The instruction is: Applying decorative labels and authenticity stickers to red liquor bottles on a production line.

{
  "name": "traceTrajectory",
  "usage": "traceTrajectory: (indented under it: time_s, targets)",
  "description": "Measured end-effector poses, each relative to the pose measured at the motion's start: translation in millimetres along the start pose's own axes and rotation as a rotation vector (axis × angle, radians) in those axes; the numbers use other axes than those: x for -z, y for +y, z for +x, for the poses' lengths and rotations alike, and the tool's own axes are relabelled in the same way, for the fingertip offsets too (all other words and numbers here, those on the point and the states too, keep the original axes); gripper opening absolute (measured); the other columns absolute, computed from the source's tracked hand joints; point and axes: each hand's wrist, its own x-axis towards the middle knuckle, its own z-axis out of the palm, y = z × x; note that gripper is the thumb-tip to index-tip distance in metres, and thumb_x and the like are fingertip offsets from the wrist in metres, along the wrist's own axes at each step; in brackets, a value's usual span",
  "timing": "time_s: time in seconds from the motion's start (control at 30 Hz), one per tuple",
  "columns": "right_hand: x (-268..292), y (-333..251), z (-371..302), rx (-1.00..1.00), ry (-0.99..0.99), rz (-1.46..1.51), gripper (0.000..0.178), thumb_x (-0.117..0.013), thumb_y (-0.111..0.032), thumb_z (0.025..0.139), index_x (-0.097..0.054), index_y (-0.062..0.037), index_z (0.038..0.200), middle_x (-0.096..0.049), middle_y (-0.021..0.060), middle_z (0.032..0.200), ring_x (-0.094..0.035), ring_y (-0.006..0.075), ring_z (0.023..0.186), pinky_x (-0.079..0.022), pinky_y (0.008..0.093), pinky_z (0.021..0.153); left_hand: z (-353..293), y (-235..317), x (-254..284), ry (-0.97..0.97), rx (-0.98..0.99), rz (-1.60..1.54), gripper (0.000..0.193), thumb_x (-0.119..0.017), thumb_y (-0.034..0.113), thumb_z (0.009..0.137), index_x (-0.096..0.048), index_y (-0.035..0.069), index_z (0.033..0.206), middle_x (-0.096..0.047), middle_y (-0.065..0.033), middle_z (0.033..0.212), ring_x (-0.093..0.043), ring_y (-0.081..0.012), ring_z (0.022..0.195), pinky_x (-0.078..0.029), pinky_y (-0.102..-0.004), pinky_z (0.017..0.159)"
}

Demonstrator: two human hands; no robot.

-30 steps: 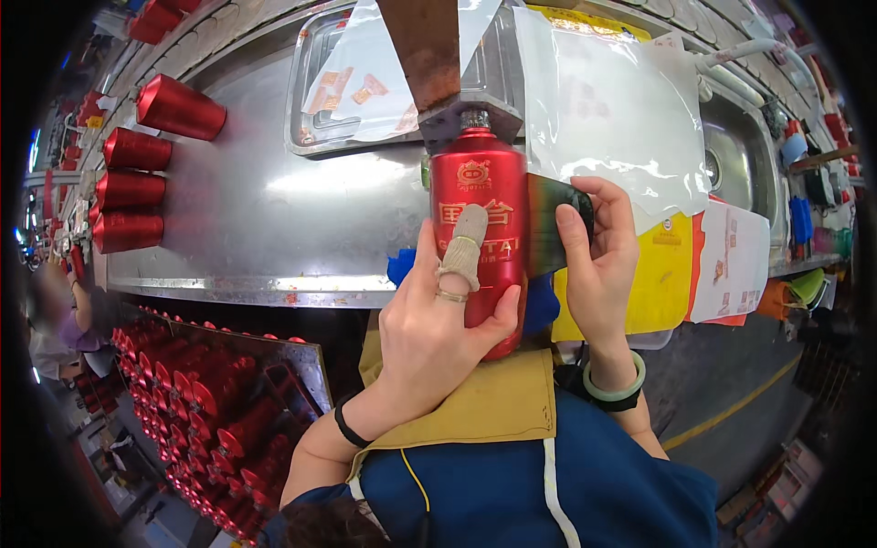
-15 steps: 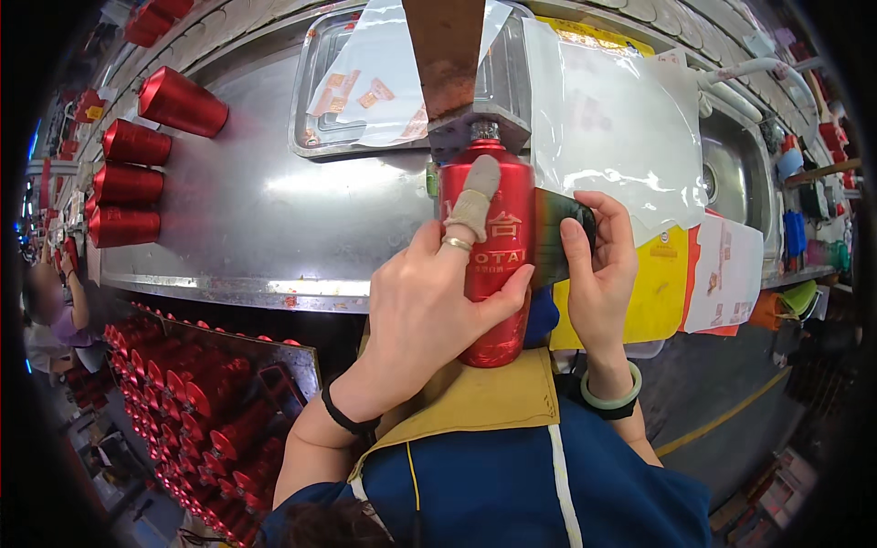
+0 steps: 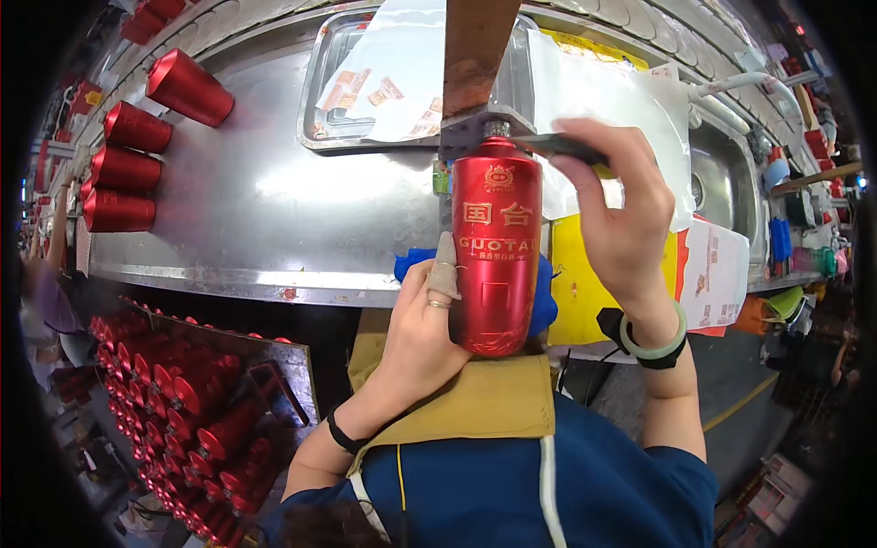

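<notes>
A glossy red bottle (image 3: 493, 265) with gold print lies with its neck against a metal holder (image 3: 468, 128), its base toward me. My left hand (image 3: 422, 315) is closed round the lower left side of the bottle, a pale cloth cover and a ring on one finger; its thumb is hidden. My right hand (image 3: 626, 187), slightly blurred, pinches a thin, dark, flat scraper-like piece (image 3: 562, 144), seen nearly edge-on. The tip of that piece is at the bottle's neck, by the holder; whether it touches, I cannot tell. A blue cloth (image 3: 544, 297) shows behind the bottle.
Several red bottles (image 3: 123, 169) lie at the bench's left. A metal tray (image 3: 315, 137) holds clear film with labels. White film (image 3: 612, 100) and a yellow sheet (image 3: 585, 320) lie right, near a sink (image 3: 722, 169). Many red bottles (image 3: 174, 393) fill a crate lower left.
My left hand has moved from the bottle's front to its lower left side, uncovering the print. My right hand has raised the dark piece from the bottle's right side to its neck.
</notes>
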Motion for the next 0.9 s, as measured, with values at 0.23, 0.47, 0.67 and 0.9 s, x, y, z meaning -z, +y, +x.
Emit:
traceTrajectory:
  time_s: [0.23, 0.47, 0.67, 0.9]
  targets:
    - [3.6, -36.9, -21.7, 0.578, -0.5, -0.222, 0.03, -0.074, -0.011, 0.076, -0.078, -0.0121, 0.105, -0.074, -0.0002, 0.092, -0.057, 0.0173, 0.075, -0.049, 0.0306, 0.073, -13.1, 8.6, 0.9, 0.132, 0.005, 0.026, 0.103, -0.09, 0.003, 0.065, -0.039, -0.01, 0.154, -0.057, -0.0223, 0.145, -0.058, -0.0391, 0.116, -0.052, -0.0434, 0.097]
    - [-2.4, 8.4, -5.8, 0.697, -0.2, -0.351, 0.017, -0.068, -0.018, 0.08, -0.072, -0.0158, 0.097, -0.07, -0.0022, 0.094, -0.056, 0.0181, 0.078, -0.046, 0.0328, 0.076, -11.8, 10.6, -3.9, 0.124, 0.006, -0.019, 0.104, -0.091, 0.009, 0.066, -0.039, -0.008, 0.154, -0.054, -0.022, 0.149, -0.056, -0.0399, 0.117, -0.049, -0.0455, 0.099]
    - [4.9, -23.0, -52.2, 0.425, -0.416, 0.133, 0.024, -0.076, -0.012, 0.085, -0.07, -0.0106, 0.108, -0.066, 0.0036, 0.093, -0.059, 0.0215, 0.079, -0.051, 0.0342, 0.079, -25.2, -8.8, -23.6, 0.219, 0.215, -0.343, 0.105, -0.093, 0.014, 0.07, -0.036, -0.003, 0.157, -0.054, -0.0214, 0.146, -0.053, -0.0395, 0.132, -0.042, -0.0452, 0.111]
    - [65.0, 1.5, -75.6, -0.077, -0.054, 0.022, 0.038, -0.075, -0.019, 0.089, -0.06, -0.0032, 0.121, -0.058, 0.0142, 0.094, -0.06, 0.0317, 0.08, -0.051, 0.0369, 0.078, -5.6, 4.0, -14.8, 0.17, -0.002, -0.005, 0.101, -0.092, 0.01, 0.069, -0.043, -0.001, 0.156, -0.045, -0.0264, 0.156, -0.047, -0.0402, 0.144, -0.041, -0.0434, 0.115]
